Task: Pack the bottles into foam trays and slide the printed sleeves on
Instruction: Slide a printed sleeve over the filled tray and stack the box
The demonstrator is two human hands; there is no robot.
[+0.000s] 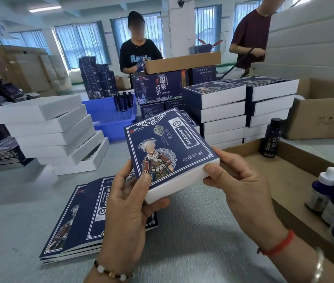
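We're holding the white foam tray with the navy printed cardboard sleeve on it, lifted clear of the grey table, centre of view. Left hand grasps the near-left corner, thumb on the printed face, fingers curled under. Right hand grips the near-right end, thumb on top, fingers on the white edge. Two-corner hold reads like squaring the sleeve flush; a white edge shows at the near end, so our guess is it's nearly or fully seated.

Sleeve text: "苗阿姐" bottom right, a vertical panel ending in "研究院", a costumed figure in the middle.

Flat stack of unfolded navy sleeves lies just left of the hands, handy for the next pick. White-capped dark blue dropper bottles stand in the open brown cardboard box on the right. A tall dark bottle there reads "温泉苗浴", as does the navy display carton behind. Finished sleeved boxes stacked beyond, plain white boxes piled to the left.
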